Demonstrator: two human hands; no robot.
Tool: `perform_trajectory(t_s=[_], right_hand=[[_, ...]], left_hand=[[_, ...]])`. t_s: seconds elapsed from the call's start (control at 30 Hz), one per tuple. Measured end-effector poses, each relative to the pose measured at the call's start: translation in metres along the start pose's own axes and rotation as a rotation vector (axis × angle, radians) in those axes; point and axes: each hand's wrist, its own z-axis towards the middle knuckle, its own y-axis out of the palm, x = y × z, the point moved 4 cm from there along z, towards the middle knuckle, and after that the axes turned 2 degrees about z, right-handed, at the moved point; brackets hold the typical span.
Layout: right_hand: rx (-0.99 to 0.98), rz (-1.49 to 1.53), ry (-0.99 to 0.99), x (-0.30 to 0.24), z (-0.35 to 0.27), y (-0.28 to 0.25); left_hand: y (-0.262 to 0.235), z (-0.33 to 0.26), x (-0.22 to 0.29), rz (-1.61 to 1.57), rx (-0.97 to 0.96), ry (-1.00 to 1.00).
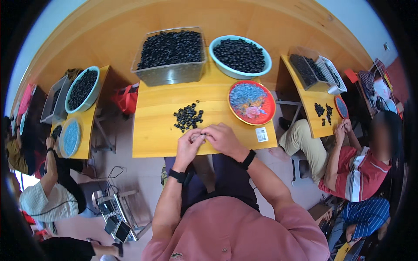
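One small dark piece, worked up close

Piece is sitting at the fingertips, above the near part of the yellow table. Fingers are covering most of it; cannot tell its shape, or whether anything is being joined to it.

Left hand and right hand are meeting, thumbs and fingers pinching in on the piece from both sides.

Step in hand, by my judgement: a single piece is being worked between the two hands. Next move seems to be calling for a steady pinch and small, careful finger motions; something this slight could be slipping away easily.

Just beyond the left hand, a loose pile of black pieces is lying on the wood. Right of it, a red tray is holding thin blue bits, thickest toward its far side. White label is lying near the tray.

Farther back, a clear bin and a pale blue basin are standing side by side, both heaped with black pieces.
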Motion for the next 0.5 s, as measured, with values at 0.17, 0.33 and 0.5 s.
perform_trajectory(t_s=[0.17,0.33,0.5], right_hand=[[0.012,0.098,0.029,0.002,-0.011,-0.008],[0.006,-0.017,0.112,0.018,-0.016,-0.04],[0.145,-0.311,0.454,0.094,-0.017,-0.114]], left_hand=[[0.01,0.0,0.008,0.096,-0.033,0.0],[0.011,-0.005,0.011,0.15,0.03,0.003],[0.006,-0.002,0.003,0.133,0.038,0.023]])
